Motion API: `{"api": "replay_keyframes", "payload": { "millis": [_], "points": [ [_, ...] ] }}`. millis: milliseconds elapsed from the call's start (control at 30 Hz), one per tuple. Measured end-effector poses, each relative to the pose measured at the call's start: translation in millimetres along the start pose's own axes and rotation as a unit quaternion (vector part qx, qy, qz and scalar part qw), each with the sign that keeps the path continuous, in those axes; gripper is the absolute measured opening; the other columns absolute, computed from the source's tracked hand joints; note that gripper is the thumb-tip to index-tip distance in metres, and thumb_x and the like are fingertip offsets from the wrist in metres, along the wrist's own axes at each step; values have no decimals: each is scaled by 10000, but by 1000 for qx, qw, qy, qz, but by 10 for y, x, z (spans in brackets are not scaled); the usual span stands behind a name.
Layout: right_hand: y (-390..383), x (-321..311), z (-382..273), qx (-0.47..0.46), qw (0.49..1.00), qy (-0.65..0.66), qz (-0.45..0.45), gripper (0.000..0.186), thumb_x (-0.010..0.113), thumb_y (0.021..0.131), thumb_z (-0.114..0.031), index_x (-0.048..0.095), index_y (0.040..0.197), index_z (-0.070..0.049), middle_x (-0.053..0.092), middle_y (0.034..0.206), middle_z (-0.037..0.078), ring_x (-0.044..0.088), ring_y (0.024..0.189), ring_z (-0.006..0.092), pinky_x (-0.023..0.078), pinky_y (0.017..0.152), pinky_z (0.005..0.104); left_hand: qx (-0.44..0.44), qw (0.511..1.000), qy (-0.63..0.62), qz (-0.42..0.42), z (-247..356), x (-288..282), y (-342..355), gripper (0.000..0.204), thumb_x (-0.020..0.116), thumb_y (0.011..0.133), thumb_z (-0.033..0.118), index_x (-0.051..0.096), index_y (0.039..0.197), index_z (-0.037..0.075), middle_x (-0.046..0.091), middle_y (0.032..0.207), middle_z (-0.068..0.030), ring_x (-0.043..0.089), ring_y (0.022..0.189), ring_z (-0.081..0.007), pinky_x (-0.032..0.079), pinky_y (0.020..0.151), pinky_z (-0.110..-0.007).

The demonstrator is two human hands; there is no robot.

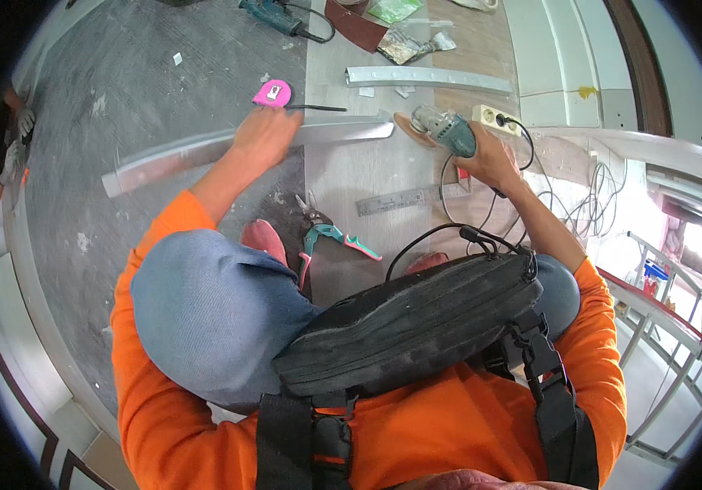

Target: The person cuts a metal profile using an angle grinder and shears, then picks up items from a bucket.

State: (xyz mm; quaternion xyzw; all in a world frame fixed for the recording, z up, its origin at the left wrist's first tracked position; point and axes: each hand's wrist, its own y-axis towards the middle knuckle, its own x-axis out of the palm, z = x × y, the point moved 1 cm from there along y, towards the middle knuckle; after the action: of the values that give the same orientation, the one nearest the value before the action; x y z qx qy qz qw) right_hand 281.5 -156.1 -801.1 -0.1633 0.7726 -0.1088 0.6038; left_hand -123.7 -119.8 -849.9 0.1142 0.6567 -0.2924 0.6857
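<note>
My right hand (491, 157) grips a green-grey angle grinder (454, 135), whose brown disc (413, 129) is close to the right end of a long silver metal channel (343, 131). Across the middle of that channel, my left hand (268, 137) is closed over it with curled fingers, partly hidden from above. Just beyond those fingers lie a pink tape measure (273, 93) and a thin black stick-like thing (318, 108). Nearer to my knees rest tin snips (323, 233) with teal and pink handles, and a metal ruler or square (396, 201).
A second metal channel (428, 78) lies farther off. A white socket strip (495, 119) and loose cables (596, 200) are on the right. At the back is a blue power tool (273, 16). Another person's gloved hand (24, 121) shows at far left; a metal ladder (661, 327) is at right.
</note>
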Motion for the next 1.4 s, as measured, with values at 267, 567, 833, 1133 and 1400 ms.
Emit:
{"api": "replay_keyframes", "payload": {
  "millis": [267,567,833,1133,1400],
  "points": [
    [156,195,-15,-26,997,-26,71,612,734,758,-265,512,1297,-81,653,1189,192,645,1089,396,518,882,494,-13,990,-18,-136,-179,-247,298,427,750,727,59,644,1140,67,732,995,-183,713,965,-379,557,824,-492],
    [350,262,-80,-64,992,-77,75,541,705,779,-242,498,1247,-65,653,1132,208,683,960,413,554,799,512,-19,989,-60,-136,-335,-109,269,438,742,731,74,671,1162,108,740,1029,-159,713,998,-347,559,859,-471],
    [376,284,-109,-106,986,-83,94,545,694,779,-228,488,1249,-45,646,1057,206,690,912,412,571,752,520,-45,984,-98,-144,-390,21,231,489,741,728,84,662,1204,163,731,1067,-137,699,1029,-347,552,852,-468],
    [467,285,-161,-75,989,-119,41,684,747,761,-278,465,1347,-69,639,1099,201,678,971,397,557,783,495,-34,983,-110,-144,-446,148,193,505,754,754,140,638,1245,157,727,1088,-123,696,1039,-336,551,871,-453],
    [262,-45,-48,67,997,-40,27,657,730,767,-330,495,1314,-54,677,1175,242,659,1086,426,504,929,521,26,998,-16,-58,-350,115,74,680,834,769,281,546,1362,114,632,1236,-190,668,1054,-403,542,912,-482]
  ]
}}
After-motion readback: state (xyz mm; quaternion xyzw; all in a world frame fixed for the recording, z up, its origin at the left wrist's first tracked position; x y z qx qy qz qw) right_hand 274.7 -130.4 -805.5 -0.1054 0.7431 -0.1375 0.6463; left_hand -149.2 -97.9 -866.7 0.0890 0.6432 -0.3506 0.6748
